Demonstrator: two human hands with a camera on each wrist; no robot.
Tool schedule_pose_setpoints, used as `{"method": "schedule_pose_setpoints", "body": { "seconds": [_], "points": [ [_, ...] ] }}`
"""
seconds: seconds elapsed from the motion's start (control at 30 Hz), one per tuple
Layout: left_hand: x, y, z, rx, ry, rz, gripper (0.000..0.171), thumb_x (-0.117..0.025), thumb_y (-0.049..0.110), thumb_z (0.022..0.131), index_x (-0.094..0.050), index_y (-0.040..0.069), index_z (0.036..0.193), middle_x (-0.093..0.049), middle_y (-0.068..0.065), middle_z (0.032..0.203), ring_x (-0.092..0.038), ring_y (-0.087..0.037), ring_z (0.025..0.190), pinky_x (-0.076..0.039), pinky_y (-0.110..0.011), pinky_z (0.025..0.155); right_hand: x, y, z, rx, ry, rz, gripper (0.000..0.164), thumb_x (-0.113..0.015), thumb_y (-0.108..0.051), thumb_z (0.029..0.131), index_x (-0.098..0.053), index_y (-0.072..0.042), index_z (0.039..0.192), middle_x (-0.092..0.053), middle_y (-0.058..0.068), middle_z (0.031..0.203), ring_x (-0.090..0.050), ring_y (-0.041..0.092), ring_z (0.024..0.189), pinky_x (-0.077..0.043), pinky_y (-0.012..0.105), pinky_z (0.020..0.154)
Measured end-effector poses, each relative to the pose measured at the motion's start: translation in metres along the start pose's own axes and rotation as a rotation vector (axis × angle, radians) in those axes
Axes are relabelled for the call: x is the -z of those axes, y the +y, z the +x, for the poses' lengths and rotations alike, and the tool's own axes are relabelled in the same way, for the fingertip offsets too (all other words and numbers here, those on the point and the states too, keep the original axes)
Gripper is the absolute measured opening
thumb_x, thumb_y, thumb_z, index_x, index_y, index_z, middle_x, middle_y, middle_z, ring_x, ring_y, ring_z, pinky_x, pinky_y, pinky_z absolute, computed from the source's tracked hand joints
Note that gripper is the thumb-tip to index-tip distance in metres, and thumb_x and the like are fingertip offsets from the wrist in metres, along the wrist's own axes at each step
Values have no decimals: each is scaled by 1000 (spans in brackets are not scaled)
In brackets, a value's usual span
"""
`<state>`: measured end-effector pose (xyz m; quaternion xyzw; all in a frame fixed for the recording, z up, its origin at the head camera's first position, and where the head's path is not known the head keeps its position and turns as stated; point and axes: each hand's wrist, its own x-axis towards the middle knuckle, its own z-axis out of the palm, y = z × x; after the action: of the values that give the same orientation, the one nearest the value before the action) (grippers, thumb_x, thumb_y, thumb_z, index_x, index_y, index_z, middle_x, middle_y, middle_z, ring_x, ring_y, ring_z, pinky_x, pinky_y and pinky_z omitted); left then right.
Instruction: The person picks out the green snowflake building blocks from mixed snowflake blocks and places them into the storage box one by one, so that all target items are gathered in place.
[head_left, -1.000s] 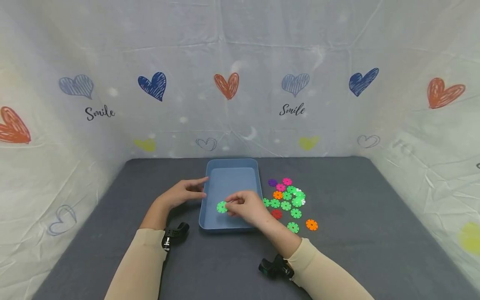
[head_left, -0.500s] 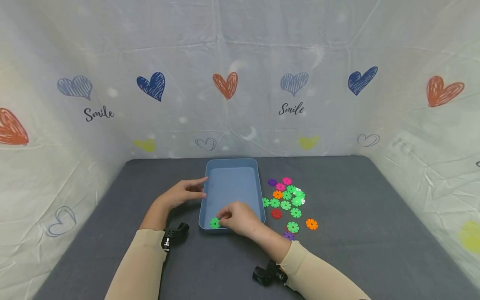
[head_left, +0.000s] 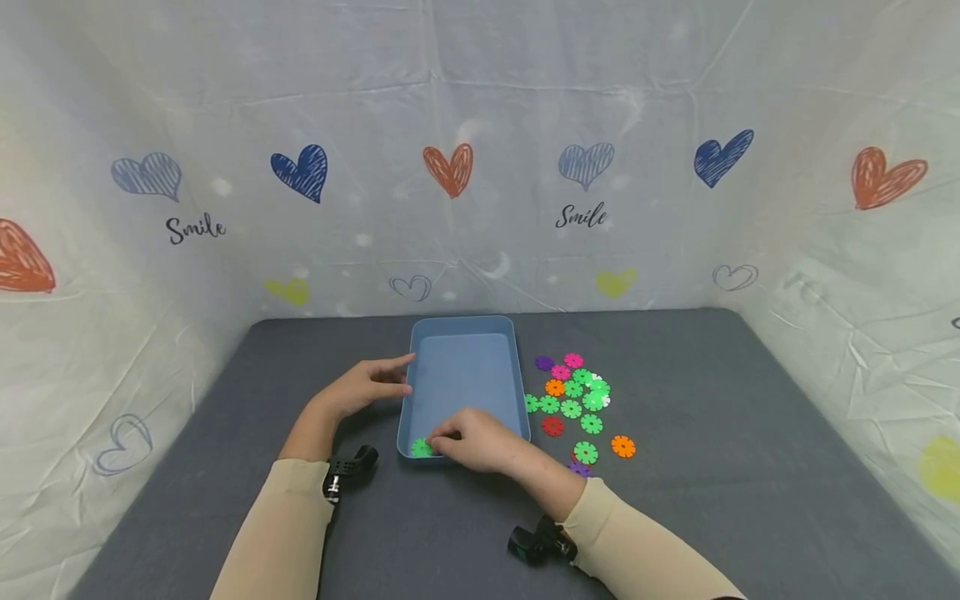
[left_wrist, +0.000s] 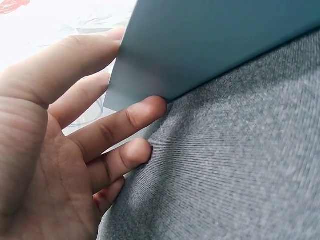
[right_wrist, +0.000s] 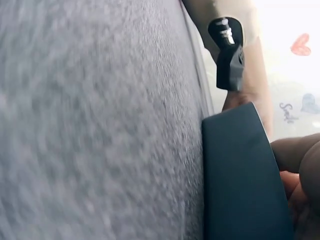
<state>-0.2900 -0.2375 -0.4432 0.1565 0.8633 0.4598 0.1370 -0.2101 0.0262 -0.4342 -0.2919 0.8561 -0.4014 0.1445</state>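
A blue rectangular tray (head_left: 465, 367) lies on the dark cloth. In the head view, my right hand (head_left: 480, 440) is inside its near end and pinches a green notched interlocking disc (head_left: 421, 448) at the near left corner. The tray's wall (right_wrist: 240, 175) hides that disc in the right wrist view, where only part of the hand (right_wrist: 300, 170) shows. My left hand (head_left: 367, 387) touches the tray's left side. In the left wrist view, the fingers (left_wrist: 145, 111) are extended against the outer wall (left_wrist: 165, 60), not wrapped round it.
Right of the tray lies a loose spread of several notched discs: green discs (head_left: 572, 409), a red disc (head_left: 552, 426), orange discs (head_left: 623, 447), pink discs (head_left: 573, 360) and a purple disc (head_left: 544, 363). A white printed curtain (head_left: 510, 250) stands behind the table.
My right hand has moved toward the tray's near left corner and lower, carrying the green disc. A purple disc near the right forearm has come into sight. The left hand stays put.
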Motion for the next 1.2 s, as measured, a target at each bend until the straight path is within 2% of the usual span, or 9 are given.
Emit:
{"method": "schedule_pose_setpoints", "body": {
  "seconds": [0.2, 0.43, 0.57, 0.7, 0.93, 1.0, 1.2],
  "points": [
    [0, 1, 0, 3, 8, -6, 71, -76, 29, 96, -45, 17, 158, -57, -18, 141, -52, -35, 130, -38, -60, 108, 15, -2, -3, 36, 11, 42, 25, -62, -19, 103, -78, -6, 117, -76, -3, 103, -60, 7, 82, -49, 26, 72],
    [-1, 0, 4, -2, 13, -12, 71, -77, 28, 95, -46, 17, 157, -59, -18, 138, -53, -34, 126, -39, -59, 108, 52, -3, -11, 7, 174, 48, 24, -63, -20, 103, -78, -9, 118, -75, -2, 105, -62, 13, 83, -49, 31, 69],
    [-1, 0, 3, -9, 10, -25, 71, -78, 26, 94, -46, 17, 157, -59, -18, 138, -53, -34, 126, -39, -58, 108, 74, 6, -16, -25, 258, 51, 23, -65, -20, 102, -78, -12, 119, -74, 0, 109, -63, 13, 84, -50, 32, 69],
    [-1, -1, 1, -13, 5, -32, 71, -78, 27, 94, -46, 17, 157, -58, -17, 138, -52, -33, 126, -38, -58, 109, 95, 22, -22, -54, 319, 54, 25, -66, -18, 102, -76, -9, 122, -73, 6, 115, -64, 18, 89, -51, 33, 72],
    [-1, 0, 0, -9, 11, -31, 71, -78, 27, 94, -45, 16, 157, -59, -17, 136, -53, -32, 126, -38, -58, 109, 131, 56, -35, -192, 385, 33, 32, -66, -21, 103, -71, -4, 130, -70, 11, 117, -62, 27, 98, -51, 38, 76],
    [-1, 0, -1, -1, 13, -30, 71, -78, 27, 94, -46, 17, 157, -59, -17, 137, -52, -33, 127, -37, -58, 110, 140, 67, -39, -215, 404, 22, 34, -65, -21, 103, -69, -1, 131, -69, 15, 120, -62, 30, 102, -51, 41, 81],
    [0, -2, 0, 2, 16, -15, 72, -77, 31, 94, -46, 17, 157, -58, -17, 138, -52, -33, 127, -36, -60, 110, 155, 92, -51, -349, 417, -69, 40, -64, -20, 103, -64, 2, 136, -63, 23, 127, -59, 38, 113, -50, 51, 90]
  ]
}}
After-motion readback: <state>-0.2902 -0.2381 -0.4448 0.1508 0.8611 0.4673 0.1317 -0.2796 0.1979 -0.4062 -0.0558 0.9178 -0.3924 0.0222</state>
